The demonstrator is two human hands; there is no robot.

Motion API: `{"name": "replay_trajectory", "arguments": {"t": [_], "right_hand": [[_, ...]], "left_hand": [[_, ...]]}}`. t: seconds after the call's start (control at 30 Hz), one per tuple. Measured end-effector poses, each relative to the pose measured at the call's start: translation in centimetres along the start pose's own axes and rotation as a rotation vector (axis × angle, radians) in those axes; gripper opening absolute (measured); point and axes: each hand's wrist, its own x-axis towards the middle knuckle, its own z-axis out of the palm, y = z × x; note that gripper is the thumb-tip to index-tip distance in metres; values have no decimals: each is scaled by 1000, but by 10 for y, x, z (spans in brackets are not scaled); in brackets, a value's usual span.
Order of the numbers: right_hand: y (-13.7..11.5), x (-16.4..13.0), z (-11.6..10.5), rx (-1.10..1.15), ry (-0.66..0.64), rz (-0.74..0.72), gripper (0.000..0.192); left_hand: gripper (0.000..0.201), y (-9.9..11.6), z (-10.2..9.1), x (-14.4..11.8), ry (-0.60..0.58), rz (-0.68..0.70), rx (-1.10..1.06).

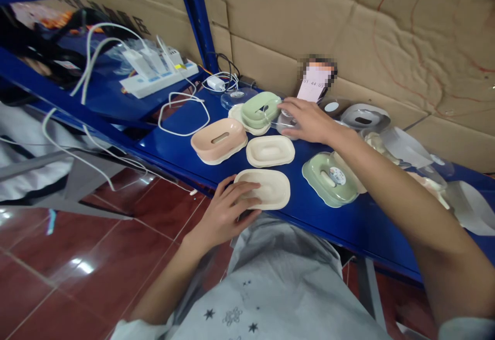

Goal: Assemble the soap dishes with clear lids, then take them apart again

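Note:
A cream oval tray [276,188] with a raised middle lies at the table's near edge. My left hand [228,208] rests on its left side, fingers spread over the rim. Further back, my right hand [309,120] has its fingers and thumb around a clear plastic lid [284,122], partly hidden by the hand. A second cream tray [270,150] lies between the hands. Close by are a pink soap dish [218,139] on a cream base and a green soap dish [260,110] tilted over another cream piece.
A green lidded dish [330,180] sits right of the trays. Grey and clear pieces [365,118] crowd the back right. A phone [315,79] leans against the cardboard. A white cable [181,133] loops at left, near a power strip [160,79] and blue shelf frame [195,20].

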Motion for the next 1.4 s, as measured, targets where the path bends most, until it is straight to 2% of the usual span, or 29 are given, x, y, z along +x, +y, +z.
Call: {"name": "replay_trajectory", "arguments": {"t": [0.07,0.17,0.33,0.47,0.57,0.63,0.8,0.87,1.0,1.07,1.23,1.4], "right_hand": [[-7,-2,1,-26,19,8,68],[-35,-14,1,-66,21,-47,57],[-81,-33,7,-137,-173,-121,38],[-89,-33,14,-199,-219,-99,36],[-89,-32,16,-205,-235,-112,23],[-93,-36,16,-197,-214,-119,24],[-110,-61,5,-143,-71,-79,27],[-114,-69,2,-160,-71,-47,27],[-110,-74,8,-211,-131,6,25],[-106,-74,14,-210,-155,9,26],[-115,-84,22,-201,-146,-49,42],[-140,-121,13,-185,-27,-112,41]], "left_hand": [[17,0,-3,-1,-8,0,-7],[17,-1,-8,-3,-18,-4,4],[16,-2,-15,-5,-32,-5,33],[17,-3,-18,-6,-41,-4,47],[23,-5,-17,-7,-20,-15,69],[32,-6,-16,-10,16,-36,76],[55,-10,-12,-14,65,-119,14],[52,-11,-13,-12,45,-105,15],[24,-11,-19,-7,-20,-33,46],[17,-11,-25,-7,-13,-29,42],[21,-12,-40,-12,131,-53,-15],[23,-13,-36,-5,249,-60,26]]}}
